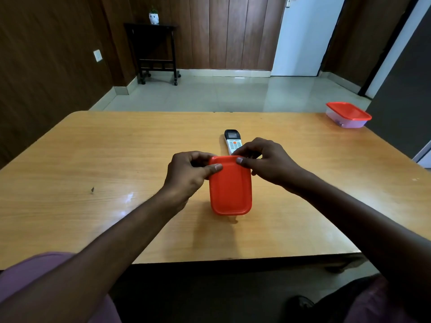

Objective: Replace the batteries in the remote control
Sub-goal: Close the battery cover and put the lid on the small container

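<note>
Remote control: the white remote control with a small screen and an orange button (232, 142) lies face up on the tabletop, just behind the hands; its near end is hidden by the right hand.
Container: a small box with a flat orange-red plastic lid (230, 186) stands in front of the remote. Only the lid shows; what the box holds cannot be seen.
Left hand (190, 174): curled round the far left corner of the lid, thumb laid on top, fingers behind the edge.
Right hand (263, 160): gripping the far right corner the same way, thumb tip pressed on the rim.
Step in hand: probably opening the box to get at batteries, before the remote is touched.
Next move: likely calls for prying the far edge of the lid up with both thumbs while the box stays put.
Tabletop: the light wooden tabletop (116, 159) also carries a second clear plastic box with a red lid (347, 114) at its far right corner, well apart.
</note>
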Available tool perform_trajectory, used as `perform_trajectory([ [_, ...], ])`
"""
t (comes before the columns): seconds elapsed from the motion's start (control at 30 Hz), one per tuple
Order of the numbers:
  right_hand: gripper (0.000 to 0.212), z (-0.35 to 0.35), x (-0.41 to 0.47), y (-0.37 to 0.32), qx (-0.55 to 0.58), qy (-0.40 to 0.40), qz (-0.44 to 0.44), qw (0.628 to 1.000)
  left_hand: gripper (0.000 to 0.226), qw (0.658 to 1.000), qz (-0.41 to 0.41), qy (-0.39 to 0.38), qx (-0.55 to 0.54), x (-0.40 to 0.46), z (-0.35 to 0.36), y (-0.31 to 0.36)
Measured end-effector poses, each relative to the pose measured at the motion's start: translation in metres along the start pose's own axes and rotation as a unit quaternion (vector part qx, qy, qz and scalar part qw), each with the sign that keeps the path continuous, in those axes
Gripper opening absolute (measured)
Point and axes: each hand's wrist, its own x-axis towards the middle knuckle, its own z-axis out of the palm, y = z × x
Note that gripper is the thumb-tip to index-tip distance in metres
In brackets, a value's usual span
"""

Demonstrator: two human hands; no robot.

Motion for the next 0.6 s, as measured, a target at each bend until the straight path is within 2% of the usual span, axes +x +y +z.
perform_trajectory([
  [0.13, 0.018, -0.002, 0.002, 0.001, -0.001, -0.003, -0.012, 1.0, 0.024, 1.0, 0.008, 0.001, 0.022, 0.0, 0.003, 0.005],
  [0.27, 0.014, -0.002, 0.004, 0.002, 0.01, -0.001, 0.021, 1.0, 0.023, 1.0, -0.006, 0.008, 0.004, 0.0, 0.007, 0.002],
  [0.4, 0.011, 0.006, 0.004, 0.012, 0.079, 0.014, 0.093, 0.992, 0.032, 0.998, -0.056, 0.002, -0.035, -0.001, 0.005, -0.004],
  [0.5, 0.017, 0.004, 0.007, 0.017, 0.156, 0.039, 0.13, 0.978, 0.028, 0.994, -0.105, -0.025, -0.029, -0.002, -0.001, -0.003],
  [0.6, 0.026, -0.006, 0.009, 0.018, 0.243, -0.009, 0.169, 0.955, 0.022, 0.988, -0.143, -0.016, -0.048, -0.004, -0.003, 0.001],
])
